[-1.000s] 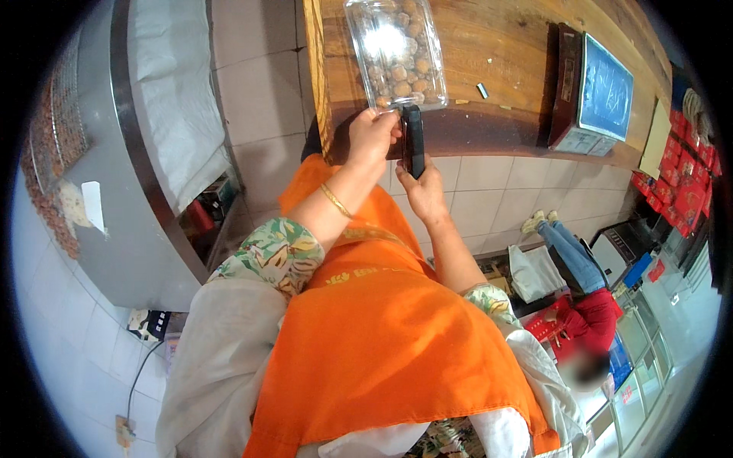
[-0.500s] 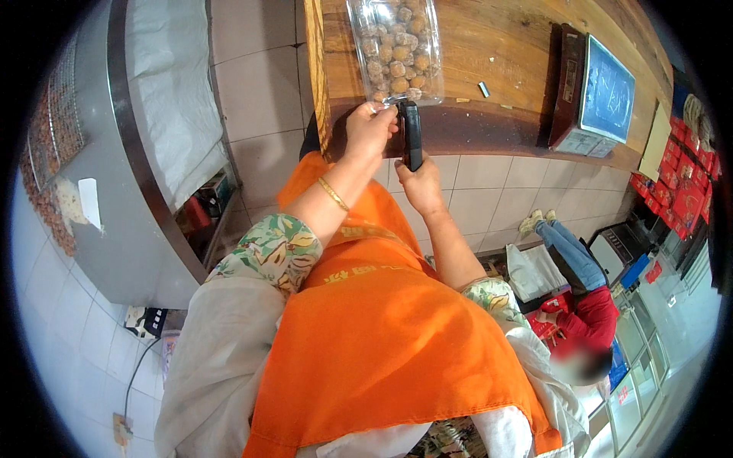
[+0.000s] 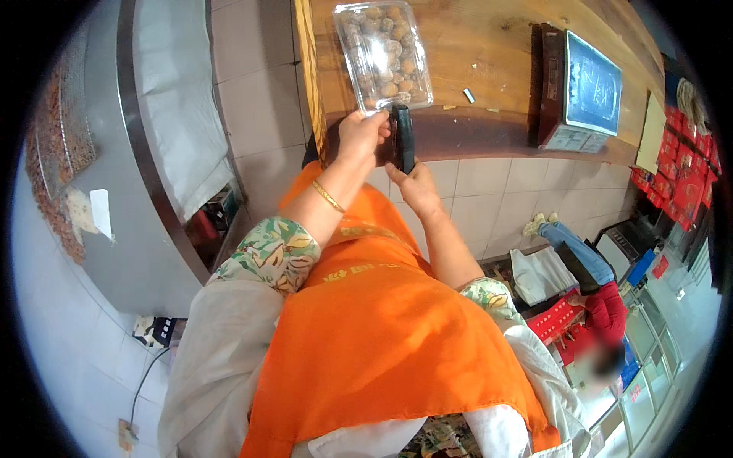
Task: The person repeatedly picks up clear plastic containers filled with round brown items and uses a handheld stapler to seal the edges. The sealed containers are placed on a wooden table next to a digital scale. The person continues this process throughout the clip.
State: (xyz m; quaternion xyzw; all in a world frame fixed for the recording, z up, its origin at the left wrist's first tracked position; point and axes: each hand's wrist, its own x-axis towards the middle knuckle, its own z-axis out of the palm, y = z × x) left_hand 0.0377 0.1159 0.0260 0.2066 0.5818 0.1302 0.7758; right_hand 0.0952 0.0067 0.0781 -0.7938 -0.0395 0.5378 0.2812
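A clear plastic box [image 3: 428, 90] filled with round brown, white-dusted balls lies closed at the near edge of the wooden table. My left hand [image 3: 362, 137] is closed on the near rim of this box, thumb and fingers pinched together. Below that rim, a black stapler [image 3: 404, 141] points away from me, its front end at the box's edge. My right hand [image 3: 416, 185] grips the stapler's near end. Whether the stapler's jaws touch the rim cannot be made out.
On the wooden table [image 3: 489, 46] lie a small silver strip [image 3: 469, 95] and, farther right, a dark box with a blue top [image 3: 592, 84]. A steel counter [image 3: 126, 221] stands at the left. A person in red [image 3: 607, 309] works at the right beside red packages [image 3: 676, 164].
The view has shifted slightly, and the plastic box shows more fully. Both hands keep their holds on the box rim and stapler. The person in red has moved their arms over a red box.
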